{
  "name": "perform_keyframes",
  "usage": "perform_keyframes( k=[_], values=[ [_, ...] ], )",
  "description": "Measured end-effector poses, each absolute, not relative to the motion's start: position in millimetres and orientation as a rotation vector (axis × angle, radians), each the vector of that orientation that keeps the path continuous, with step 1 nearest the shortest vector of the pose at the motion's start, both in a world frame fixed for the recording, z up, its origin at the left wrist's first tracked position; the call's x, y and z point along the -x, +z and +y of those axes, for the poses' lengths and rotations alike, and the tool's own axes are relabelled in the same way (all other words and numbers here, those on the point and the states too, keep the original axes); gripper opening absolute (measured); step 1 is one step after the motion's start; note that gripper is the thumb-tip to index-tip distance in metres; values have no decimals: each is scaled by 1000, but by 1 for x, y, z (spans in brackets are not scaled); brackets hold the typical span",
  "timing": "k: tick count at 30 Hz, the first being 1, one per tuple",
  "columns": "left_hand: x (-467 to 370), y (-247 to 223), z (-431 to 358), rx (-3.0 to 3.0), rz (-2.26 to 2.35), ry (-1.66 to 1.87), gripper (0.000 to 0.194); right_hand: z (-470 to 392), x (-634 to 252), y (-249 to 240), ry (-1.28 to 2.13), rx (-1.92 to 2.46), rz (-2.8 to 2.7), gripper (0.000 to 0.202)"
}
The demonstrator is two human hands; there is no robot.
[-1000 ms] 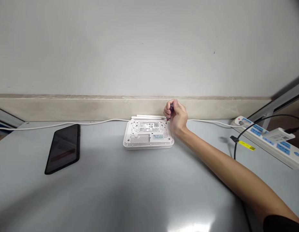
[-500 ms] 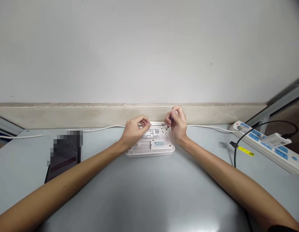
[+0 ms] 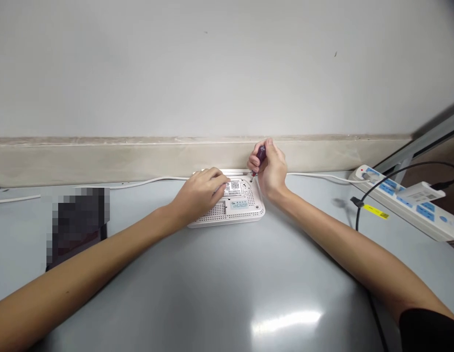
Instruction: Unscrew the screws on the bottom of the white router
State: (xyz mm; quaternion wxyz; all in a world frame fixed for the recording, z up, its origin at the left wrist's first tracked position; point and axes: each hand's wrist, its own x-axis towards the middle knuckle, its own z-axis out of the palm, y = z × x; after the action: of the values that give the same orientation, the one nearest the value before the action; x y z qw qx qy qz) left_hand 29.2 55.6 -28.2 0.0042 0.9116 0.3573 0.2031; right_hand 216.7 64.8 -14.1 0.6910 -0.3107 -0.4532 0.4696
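Note:
A white router-like box (image 3: 247,212) lies with its vented, labelled side up near the wall. My left hand (image 3: 204,191) rests on its left part, palm down, fingers stretched out and slightly bent; it covers that part of the box. Above the far right corner, my right hand (image 3: 272,168) is wrapped round the dark handle of a screwdriver (image 3: 262,154). The screwdriver stands tilted, its reddish lower end pointing down at a hole in that corner. Whether its tip touches the box I cannot tell.
To the right a white power strip (image 3: 406,201) with blue sockets holds plugs and a white adapter (image 3: 421,192). A black cable (image 3: 357,215) with a yellow tag runs beside it. White cable (image 3: 149,182) lies along the wall. At left lies a dark, partly blurred flat object (image 3: 80,225).
My left hand has gone from fingers curled together above the box to lying on it. My right hand still grips the screwdriver, whose handle now shows more. The view has shifted slightly.

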Motion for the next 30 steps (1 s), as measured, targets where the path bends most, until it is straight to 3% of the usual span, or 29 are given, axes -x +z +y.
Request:
perform_keyframes(
  k=[10, 20, 30],
  values=[
    [-31, -28, 52, -2843, 1185, 626, 25, 62, -219, -13, 1097, 649, -1074, 29],
    [-30, -28, 52, -2824, 1166, 650, 24, 61, -218, -8, 1103, 671, -1106, 39],
    [-29, -26, 51, -2791, 1148, 671, 23, 63, -223, -10, 1172, 645, -1147, 32]
  ],
)
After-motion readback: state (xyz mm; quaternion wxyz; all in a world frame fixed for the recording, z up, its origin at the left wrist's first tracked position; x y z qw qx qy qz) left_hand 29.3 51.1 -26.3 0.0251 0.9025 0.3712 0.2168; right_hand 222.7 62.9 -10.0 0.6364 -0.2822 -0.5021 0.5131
